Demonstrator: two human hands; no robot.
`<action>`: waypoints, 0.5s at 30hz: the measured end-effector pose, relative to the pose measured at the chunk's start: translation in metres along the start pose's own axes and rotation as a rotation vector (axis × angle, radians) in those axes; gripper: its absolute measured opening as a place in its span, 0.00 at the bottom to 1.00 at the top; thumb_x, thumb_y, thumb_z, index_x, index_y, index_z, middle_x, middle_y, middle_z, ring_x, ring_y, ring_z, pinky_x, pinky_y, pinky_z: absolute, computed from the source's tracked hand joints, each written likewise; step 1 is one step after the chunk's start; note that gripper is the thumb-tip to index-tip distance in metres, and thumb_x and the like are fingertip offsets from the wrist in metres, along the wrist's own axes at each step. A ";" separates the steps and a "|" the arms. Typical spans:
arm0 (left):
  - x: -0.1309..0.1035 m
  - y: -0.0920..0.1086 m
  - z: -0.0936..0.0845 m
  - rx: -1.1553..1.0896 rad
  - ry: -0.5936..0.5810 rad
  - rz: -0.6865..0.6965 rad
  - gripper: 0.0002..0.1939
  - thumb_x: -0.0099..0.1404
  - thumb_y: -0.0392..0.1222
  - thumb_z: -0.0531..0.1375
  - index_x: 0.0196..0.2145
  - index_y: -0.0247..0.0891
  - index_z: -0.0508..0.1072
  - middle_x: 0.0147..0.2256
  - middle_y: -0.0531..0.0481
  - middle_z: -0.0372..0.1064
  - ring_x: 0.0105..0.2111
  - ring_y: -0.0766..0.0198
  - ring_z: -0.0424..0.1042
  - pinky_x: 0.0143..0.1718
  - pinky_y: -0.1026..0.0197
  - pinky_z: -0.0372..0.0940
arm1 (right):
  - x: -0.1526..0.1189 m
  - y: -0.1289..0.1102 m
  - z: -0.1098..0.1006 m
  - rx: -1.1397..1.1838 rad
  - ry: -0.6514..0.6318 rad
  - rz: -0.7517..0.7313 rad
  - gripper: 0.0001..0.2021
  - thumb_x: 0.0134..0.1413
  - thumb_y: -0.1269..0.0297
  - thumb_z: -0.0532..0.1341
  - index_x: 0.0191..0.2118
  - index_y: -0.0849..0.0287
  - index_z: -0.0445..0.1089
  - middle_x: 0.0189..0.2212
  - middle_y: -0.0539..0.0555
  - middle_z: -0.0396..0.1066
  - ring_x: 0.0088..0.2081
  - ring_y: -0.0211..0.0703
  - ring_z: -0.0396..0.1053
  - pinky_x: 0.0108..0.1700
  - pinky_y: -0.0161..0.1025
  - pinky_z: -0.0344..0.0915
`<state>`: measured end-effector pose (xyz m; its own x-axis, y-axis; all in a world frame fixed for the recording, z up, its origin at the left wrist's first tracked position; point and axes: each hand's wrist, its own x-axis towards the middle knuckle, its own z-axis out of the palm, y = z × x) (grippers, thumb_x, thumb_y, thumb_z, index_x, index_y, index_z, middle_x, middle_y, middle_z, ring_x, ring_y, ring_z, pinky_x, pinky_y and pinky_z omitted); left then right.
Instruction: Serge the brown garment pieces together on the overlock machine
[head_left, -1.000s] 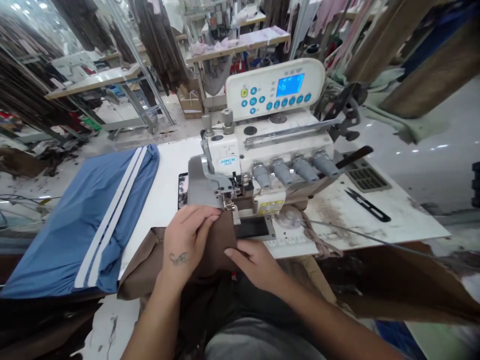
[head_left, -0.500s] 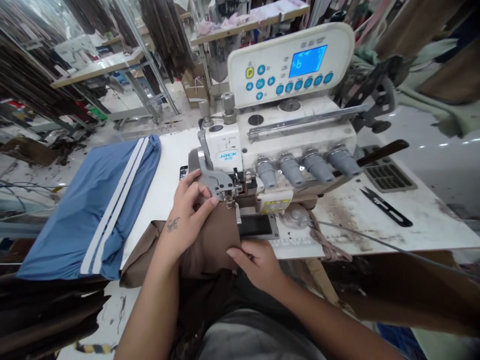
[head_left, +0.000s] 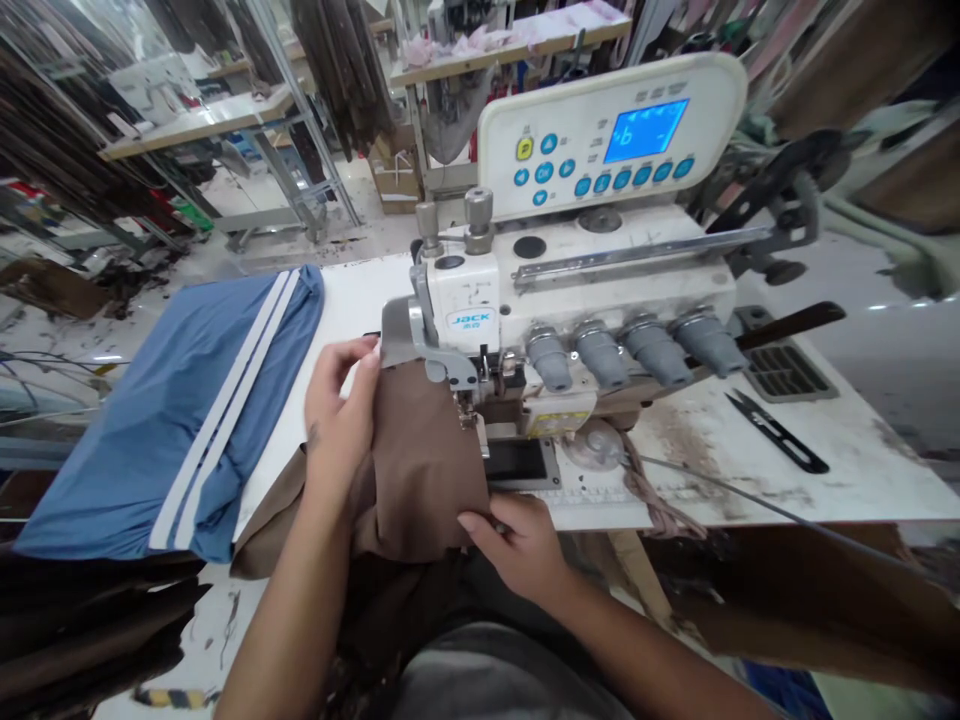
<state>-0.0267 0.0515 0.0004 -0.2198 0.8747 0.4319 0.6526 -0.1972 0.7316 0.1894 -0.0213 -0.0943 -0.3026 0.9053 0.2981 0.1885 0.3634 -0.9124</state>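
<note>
Brown fabric (head_left: 427, 460) lies at the front of a white overlock sewing machine (head_left: 472, 290), its right edge by the presser foot (head_left: 466, 408). My left hand (head_left: 341, 410) is closed on the fabric's far left part, thumb and fingertips pinching it beside the grey guard. Lower right, my right hand (head_left: 517, 540) pinches the near right corner of the same cloth between thumb and fingers. The fabric between the hands is fairly flat, with soft folds near my left wrist. More of it hangs toward my lap.
Folded blue fabric with white stripes (head_left: 217, 400) lies on the left of the table. Black thread snips (head_left: 780, 432) and a grey compartment tray (head_left: 791, 370) sit at the right. A control panel (head_left: 615, 140) tops the machine. Behind stand other tables and hanging brown cloth.
My left hand has moved left, away from the presser foot, and now grips the cloth beside the guard. My right hand still pinches the near corner. The view has shifted slightly.
</note>
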 end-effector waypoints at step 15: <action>-0.193 -0.020 -0.100 -0.326 -0.216 -0.802 0.29 0.62 0.61 0.70 0.54 0.43 0.79 0.52 0.44 0.79 0.56 0.45 0.76 0.58 0.49 0.73 | -0.005 -0.013 -0.005 -0.094 -0.008 -0.165 0.29 0.74 0.53 0.58 0.19 0.58 0.59 0.15 0.44 0.53 0.19 0.33 0.53 0.23 0.33 0.50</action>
<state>-0.0696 -0.1574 -0.0443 -0.3586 0.8617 -0.3590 0.1155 0.4226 0.8989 0.1926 -0.0295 -0.0824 -0.3442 0.8301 0.4387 0.2224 0.5261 -0.8208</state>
